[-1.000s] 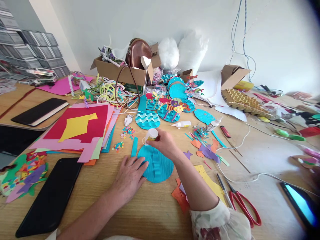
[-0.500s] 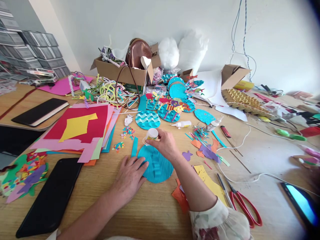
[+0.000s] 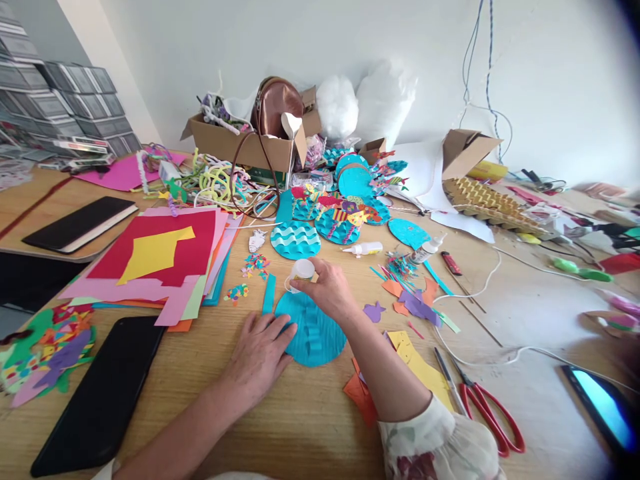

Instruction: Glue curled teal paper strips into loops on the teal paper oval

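Resting flat with fingers spread, the left hand (image 3: 260, 353) presses on the near-left edge of a teal paper disc (image 3: 313, 330) that lies on the wooden worktop (image 3: 280, 427) straight in front of the person, in the head view. Just above the far rim of that disc, the right hand (image 3: 330, 288) pinches a small white glue bottle (image 3: 301, 271), tipped on its side, between thumb and fingertips. A stack of coloured paper sheets (image 3: 160, 260) lies to the left, a black tablet (image 3: 103, 393) near the left forearm, and red-handled scissors (image 3: 483, 407) well to the right.
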Action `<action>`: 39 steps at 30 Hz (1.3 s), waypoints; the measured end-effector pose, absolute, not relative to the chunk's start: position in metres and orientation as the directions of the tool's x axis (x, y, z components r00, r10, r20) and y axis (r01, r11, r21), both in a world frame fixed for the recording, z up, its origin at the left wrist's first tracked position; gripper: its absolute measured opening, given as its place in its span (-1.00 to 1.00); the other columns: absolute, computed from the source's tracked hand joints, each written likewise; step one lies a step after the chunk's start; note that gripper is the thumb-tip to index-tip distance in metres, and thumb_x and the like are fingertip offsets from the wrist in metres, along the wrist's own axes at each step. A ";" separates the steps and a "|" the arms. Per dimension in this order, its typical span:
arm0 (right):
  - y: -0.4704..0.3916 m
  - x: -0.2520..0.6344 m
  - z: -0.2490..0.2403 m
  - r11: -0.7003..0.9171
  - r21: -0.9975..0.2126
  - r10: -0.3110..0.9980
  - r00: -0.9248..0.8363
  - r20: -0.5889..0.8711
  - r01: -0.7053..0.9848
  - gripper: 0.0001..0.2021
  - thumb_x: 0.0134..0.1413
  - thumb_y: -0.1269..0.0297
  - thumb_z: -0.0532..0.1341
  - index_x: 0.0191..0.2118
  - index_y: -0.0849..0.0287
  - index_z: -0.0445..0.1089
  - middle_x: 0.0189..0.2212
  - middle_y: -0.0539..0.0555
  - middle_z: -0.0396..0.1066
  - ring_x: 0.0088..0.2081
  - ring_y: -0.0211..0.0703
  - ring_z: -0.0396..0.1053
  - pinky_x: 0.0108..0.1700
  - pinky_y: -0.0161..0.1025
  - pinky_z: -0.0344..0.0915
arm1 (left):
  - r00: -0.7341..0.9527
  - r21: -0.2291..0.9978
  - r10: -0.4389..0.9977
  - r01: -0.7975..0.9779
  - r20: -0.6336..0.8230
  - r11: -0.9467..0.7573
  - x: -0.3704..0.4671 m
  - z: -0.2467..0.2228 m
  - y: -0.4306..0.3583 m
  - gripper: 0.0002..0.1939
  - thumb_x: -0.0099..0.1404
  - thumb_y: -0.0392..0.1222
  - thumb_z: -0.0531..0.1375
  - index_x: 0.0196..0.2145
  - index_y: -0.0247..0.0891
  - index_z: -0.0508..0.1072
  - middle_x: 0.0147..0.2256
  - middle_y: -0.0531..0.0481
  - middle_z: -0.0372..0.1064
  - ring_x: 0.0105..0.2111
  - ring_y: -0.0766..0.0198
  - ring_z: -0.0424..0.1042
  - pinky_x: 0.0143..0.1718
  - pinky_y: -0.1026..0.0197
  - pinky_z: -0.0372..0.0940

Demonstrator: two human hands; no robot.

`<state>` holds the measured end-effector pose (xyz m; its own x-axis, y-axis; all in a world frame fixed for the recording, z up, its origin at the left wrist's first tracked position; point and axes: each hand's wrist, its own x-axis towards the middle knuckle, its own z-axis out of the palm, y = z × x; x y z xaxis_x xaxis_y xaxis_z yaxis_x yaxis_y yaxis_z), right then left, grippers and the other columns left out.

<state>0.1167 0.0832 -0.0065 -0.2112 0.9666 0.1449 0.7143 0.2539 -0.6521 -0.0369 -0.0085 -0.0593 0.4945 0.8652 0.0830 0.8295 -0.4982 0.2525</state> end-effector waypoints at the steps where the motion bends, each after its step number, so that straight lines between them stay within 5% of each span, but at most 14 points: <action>1: 0.084 0.117 -0.007 0.254 -0.656 0.967 -0.211 0.146 0.710 -0.85 -0.13 0.18 0.23 -0.46 0.14 0.33 -0.50 0.00 0.38 -0.43 -0.20 0.30 -0.43 -0.34 0.05 | 0.495 0.254 0.865 0.829 0.082 -0.498 -0.037 -0.059 -0.008 -0.64 0.19 -0.15 0.16 -0.03 -0.11 0.31 0.03 -0.01 0.24 -0.01 0.08 0.17 0.01 -0.08 0.03; 39: 0.083 0.117 -0.007 0.275 -0.661 0.961 -0.222 0.165 0.698 -0.82 -0.14 0.16 0.25 -0.43 0.14 0.35 -0.50 -0.03 0.39 -0.45 -0.23 0.28 -0.45 -0.35 0.04 | 0.493 0.253 0.865 0.829 0.093 -0.499 -0.036 -0.062 -0.009 -0.64 0.19 -0.14 0.15 -0.03 -0.09 0.31 0.02 -0.01 0.25 -0.01 0.07 0.18 0.02 -0.09 0.02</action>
<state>0.1172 0.0830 -0.0072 -0.2216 0.9611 0.1652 0.6983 0.2746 -0.6610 -0.0365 -0.0090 -0.0619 0.4925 0.8653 0.0934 0.8289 -0.4991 0.2527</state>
